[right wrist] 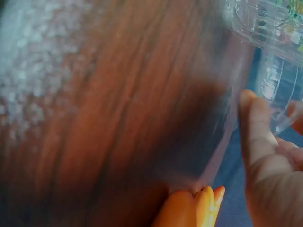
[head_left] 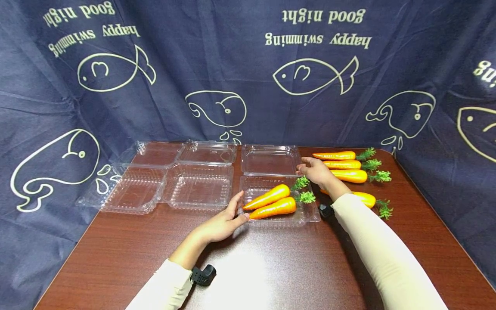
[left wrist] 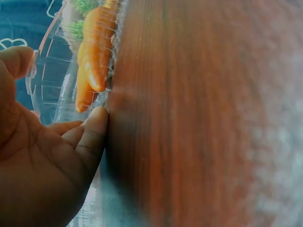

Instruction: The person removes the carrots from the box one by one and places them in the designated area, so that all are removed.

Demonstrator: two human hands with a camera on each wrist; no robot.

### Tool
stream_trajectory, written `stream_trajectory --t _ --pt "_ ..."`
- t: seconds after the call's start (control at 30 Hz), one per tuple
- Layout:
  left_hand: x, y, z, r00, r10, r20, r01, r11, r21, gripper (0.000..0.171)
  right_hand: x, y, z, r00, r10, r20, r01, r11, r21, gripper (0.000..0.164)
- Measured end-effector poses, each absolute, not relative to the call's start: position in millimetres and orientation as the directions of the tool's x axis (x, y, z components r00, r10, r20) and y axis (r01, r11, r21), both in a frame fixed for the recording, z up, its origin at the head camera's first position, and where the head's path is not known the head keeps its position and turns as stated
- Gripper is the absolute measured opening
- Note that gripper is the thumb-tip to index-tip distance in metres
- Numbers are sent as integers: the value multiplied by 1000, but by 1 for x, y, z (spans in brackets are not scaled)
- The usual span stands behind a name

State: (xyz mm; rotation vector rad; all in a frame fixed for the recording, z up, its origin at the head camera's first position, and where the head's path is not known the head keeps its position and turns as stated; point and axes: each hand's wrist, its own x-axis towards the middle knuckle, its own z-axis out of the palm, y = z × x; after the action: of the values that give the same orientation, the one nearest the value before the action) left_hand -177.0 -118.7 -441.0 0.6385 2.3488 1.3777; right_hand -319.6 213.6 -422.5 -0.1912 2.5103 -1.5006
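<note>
A clear plastic clamshell container (head_left: 271, 223) lies unfolded at the middle of the table, holding two orange carrots (head_left: 273, 209) whose green tops point right. My left hand (head_left: 221, 224) touches the container's left side with spread fingers, the thumb at its front corner and the index finger farther back. My right hand (head_left: 318, 174) has its fingertips on the right edge of the container's raised-rim lid (head_left: 270, 160), behind the tray. In the right wrist view, the lid's clear corner (right wrist: 279, 122) shows between thumb and fingers.
Several more carrots (head_left: 350, 175) lie at the right of the table, partly behind my right forearm. To the left stand other unfolded clear containers (head_left: 199, 206). A blue curtain (head_left: 248, 64) with fish drawings hangs behind the table.
</note>
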Motion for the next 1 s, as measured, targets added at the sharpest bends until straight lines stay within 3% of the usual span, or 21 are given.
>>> stream_trajectory --t 0.27,0.57,1.0 --pt "-177 -118 -442 -846 527 -81 183 429 885 78 -316 217 -421 -968 -203 -145 24 503 -864 53" --pt "-177 -119 -441 -840 536 -90 145 380 913 79 -307 213 -398 -985 -174 -3 -106 610 -785 43" --pt "-178 -120 -442 -841 532 -98 136 383 914 78 -289 193 -360 -940 -338 54 -256 589 -767 42"
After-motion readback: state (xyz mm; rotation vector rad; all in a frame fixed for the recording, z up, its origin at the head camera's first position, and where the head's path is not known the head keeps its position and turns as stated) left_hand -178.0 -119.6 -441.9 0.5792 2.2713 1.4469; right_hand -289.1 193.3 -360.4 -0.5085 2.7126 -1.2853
